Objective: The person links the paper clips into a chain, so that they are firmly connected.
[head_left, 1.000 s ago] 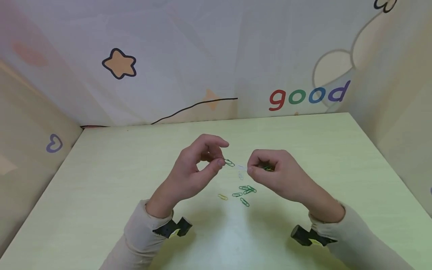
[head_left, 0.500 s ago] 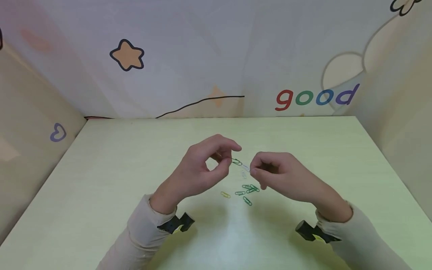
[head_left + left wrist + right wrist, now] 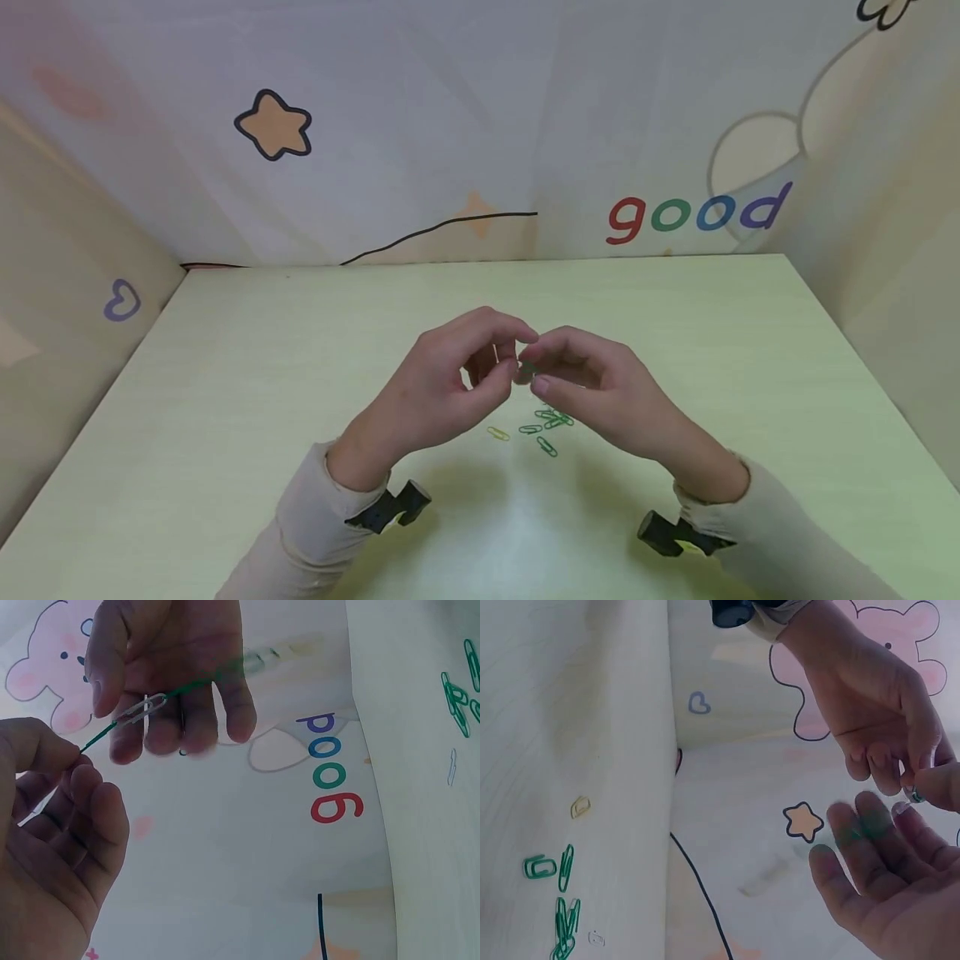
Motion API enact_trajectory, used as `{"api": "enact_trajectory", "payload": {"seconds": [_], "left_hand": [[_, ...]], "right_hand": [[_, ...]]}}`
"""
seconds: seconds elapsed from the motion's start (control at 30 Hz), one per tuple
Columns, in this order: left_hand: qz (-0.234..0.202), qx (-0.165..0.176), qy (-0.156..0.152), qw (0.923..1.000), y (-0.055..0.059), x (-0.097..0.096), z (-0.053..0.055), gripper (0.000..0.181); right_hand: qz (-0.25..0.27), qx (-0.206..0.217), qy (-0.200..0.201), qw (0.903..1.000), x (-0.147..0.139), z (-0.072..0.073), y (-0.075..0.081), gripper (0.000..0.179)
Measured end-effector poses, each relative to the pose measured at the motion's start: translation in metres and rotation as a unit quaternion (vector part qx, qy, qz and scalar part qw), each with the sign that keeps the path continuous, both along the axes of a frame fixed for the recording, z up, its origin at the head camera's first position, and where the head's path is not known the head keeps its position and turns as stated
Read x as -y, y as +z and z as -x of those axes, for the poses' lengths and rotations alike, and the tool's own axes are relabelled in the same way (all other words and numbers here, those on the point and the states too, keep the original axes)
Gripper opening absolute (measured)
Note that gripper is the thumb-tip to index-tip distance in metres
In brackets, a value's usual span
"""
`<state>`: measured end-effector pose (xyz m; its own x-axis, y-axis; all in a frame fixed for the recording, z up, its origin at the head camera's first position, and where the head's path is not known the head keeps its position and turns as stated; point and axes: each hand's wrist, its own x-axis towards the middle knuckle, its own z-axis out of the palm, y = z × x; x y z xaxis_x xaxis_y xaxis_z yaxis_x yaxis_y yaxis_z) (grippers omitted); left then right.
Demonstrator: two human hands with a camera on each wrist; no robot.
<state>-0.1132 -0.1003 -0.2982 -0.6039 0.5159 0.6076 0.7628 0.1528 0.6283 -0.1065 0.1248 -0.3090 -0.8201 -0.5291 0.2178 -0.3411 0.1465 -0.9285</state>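
My left hand point(image 3: 442, 375) pinches the end of a green paper clip point(image 3: 98, 736) between thumb and forefinger. A white paper clip point(image 3: 141, 711) is linked to it, followed by another green one point(image 3: 193, 685) and a blurred stretch of chain reaching past the fingers. My right hand point(image 3: 600, 383) is close by, fingers loosely extended and thumb apart from the forefinger. In the left wrist view the chain runs across its fingers. Below both hands, several loose green paper clips point(image 3: 547, 447) and a yellow paper clip point(image 3: 498, 433) lie on the table.
The pale table point(image 3: 262, 375) meets a printed cloth backdrop point(image 3: 420, 125) at its far edge, with cloth at both sides. A small whitish clip point(image 3: 451, 766) lies near the green ones. Each wrist wears a black camera mount point(image 3: 390, 508).
My right hand has moved left toward the left hand, and its curled fingers have loosened from the white clip. The left hand keeps its pinch. Loose clips stay put.
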Motion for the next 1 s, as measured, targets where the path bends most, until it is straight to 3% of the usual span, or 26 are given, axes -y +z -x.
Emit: {"api": "enact_trajectory", "payload": {"seconds": [0.2, 0.37, 0.53, 0.77, 0.87, 1.0], "left_hand": [[0.002, -0.003, 0.014, 0.9999, 0.001, -0.001, 0.000, 0.031], [0.001, 0.029, 0.030, 0.9991, 0.001, -0.005, -0.002, 0.031], [-0.024, 0.092, 0.044, 0.9945, 0.003, -0.007, -0.005, 0.029], [-0.065, 0.148, 0.035, 0.9863, 0.004, -0.009, -0.007, 0.025], [-0.077, 0.157, 0.028, 0.9842, 0.002, -0.009, -0.006, 0.023], [-0.077, 0.178, 0.032, 0.9805, -0.004, -0.007, 0.000, 0.022]], "right_hand": [[0.006, 0.019, -0.029, 0.9994, 0.001, -0.003, 0.003, 0.014], [-0.030, -0.003, -0.077, 0.9966, 0.002, -0.008, 0.004, 0.010], [-0.041, -0.073, -0.106, 0.9909, 0.003, -0.012, 0.002, 0.015], [0.017, -0.190, -0.099, 0.9765, 0.004, -0.009, -0.004, 0.024], [0.028, -0.208, -0.103, 0.9723, 0.003, -0.007, -0.003, 0.024], [0.023, -0.203, -0.140, 0.9688, -0.003, -0.002, 0.001, 0.020]]}}
